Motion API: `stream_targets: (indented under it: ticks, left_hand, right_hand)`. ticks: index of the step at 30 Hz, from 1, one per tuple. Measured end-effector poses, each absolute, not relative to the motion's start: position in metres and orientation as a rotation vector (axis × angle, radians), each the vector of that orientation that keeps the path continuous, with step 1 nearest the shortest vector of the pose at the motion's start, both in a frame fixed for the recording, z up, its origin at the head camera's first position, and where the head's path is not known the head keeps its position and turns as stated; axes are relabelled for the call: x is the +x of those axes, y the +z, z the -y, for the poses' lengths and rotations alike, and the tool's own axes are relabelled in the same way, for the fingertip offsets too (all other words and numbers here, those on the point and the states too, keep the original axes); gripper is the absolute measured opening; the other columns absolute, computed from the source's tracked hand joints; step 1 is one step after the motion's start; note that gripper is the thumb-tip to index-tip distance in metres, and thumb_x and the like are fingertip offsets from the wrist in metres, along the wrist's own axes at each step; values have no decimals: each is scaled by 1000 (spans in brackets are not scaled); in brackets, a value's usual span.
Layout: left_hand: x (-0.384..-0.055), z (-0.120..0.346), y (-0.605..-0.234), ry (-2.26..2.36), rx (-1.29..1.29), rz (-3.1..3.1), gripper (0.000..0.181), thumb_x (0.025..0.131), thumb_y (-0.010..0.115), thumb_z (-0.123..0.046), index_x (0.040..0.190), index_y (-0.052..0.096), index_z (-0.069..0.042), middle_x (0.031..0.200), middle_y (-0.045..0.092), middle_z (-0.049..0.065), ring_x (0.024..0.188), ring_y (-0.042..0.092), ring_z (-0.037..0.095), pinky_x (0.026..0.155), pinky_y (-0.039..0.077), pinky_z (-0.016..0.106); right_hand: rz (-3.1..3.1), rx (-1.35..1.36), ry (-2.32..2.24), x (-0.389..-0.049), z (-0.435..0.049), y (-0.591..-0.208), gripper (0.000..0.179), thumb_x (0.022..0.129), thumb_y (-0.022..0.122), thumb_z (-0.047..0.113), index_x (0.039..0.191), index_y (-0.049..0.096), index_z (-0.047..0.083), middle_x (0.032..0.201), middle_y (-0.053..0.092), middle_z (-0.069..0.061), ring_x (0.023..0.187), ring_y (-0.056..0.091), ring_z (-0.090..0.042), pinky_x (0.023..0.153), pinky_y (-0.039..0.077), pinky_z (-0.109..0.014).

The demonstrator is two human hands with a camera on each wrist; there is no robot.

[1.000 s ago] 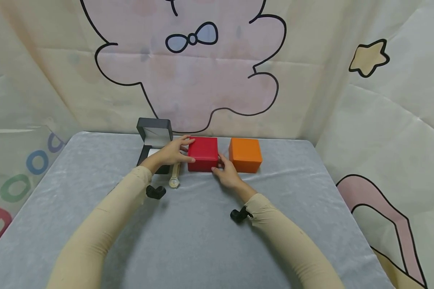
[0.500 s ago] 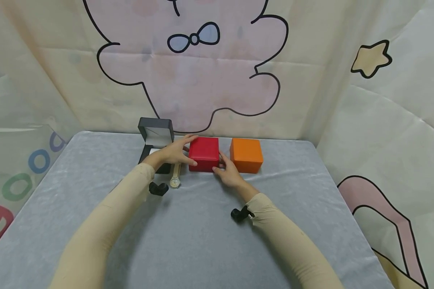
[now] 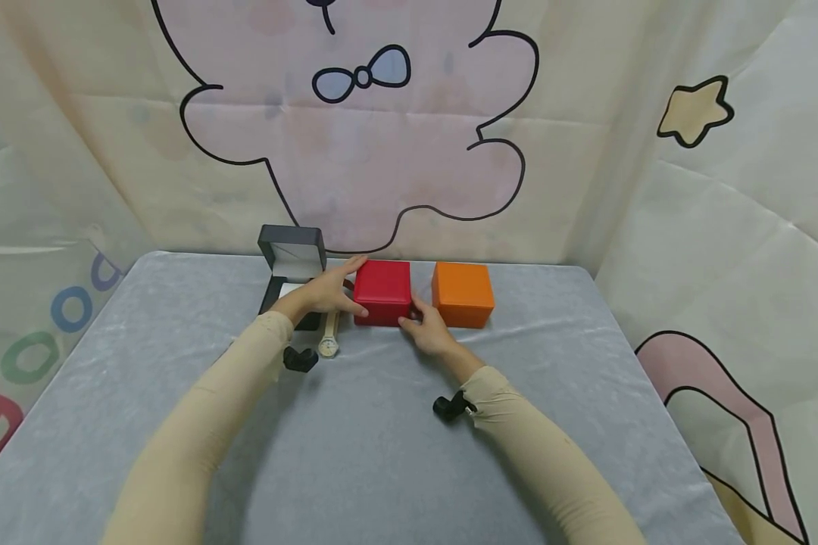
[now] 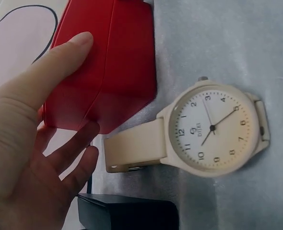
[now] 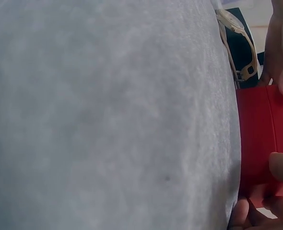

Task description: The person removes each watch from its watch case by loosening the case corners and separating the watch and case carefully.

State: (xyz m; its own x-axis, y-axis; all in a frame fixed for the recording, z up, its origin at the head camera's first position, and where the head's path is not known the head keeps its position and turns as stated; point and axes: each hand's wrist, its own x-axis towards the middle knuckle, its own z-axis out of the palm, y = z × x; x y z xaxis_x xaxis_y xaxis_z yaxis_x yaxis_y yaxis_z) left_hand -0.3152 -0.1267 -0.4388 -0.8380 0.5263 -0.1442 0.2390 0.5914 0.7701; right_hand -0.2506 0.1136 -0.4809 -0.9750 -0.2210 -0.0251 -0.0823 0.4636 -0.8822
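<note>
A red box (image 3: 383, 281), its lid down, sits near the back of the table between my two hands. With the thumb at its front, my left hand (image 3: 323, 292) holds it from the left; other fingers lie along its side in the left wrist view. My right hand (image 3: 432, 333) grips the right side, thumb on the front face and fingers curled toward the side in the right wrist view. Beside the left hand lies a cream wristwatch (image 4: 211, 132), dial up, its strap running toward the boxes.
An open black box (image 3: 293, 236) with a pale lining stands to the left, partly covered by the left hand. To the right is a closed orange box (image 3: 462, 294). Grey cloth (image 3: 354, 454) covers the table, and a printed curtain (image 3: 409, 166) hangs behind it.
The left hand's fingers have shifted slightly at the red box's left side. The right hand and the boxes stay in place.
</note>
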Motion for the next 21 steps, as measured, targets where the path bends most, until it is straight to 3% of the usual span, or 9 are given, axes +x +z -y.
stream_targets:
  ticks: [9,15,21]
  left_hand:
    - [-315,131,-443,1198,607,-2462,110,78,87,-24,164,17,-16,170,19,6,123,58,35,101,53,47]
    - [-317,132,-449,1289,596,-2424,105,80,85,-25,163,22,-17,167,26,7,122,58,35,97,54,46]
    - [-318,131,-448,1323,586,-2420,104,79,85,-25,162,23,-18,167,27,6,123,56,35,98,52,47]
  right_hand:
    - [-2578,-263,-1519,-251,-112,-485,57,100,60,7,154,40,2,144,57,-18,123,52,-32,112,41,-44]
    - [-2590,-283,-1520,-250,-113,-486,52,101,59,8,151,46,3,134,61,-18,116,52,-29,103,42,-40]
    - [-2572,-299,-1543,-250,-113,-483,53,101,56,9,152,43,1,142,59,-19,122,55,-31,110,44,-45]
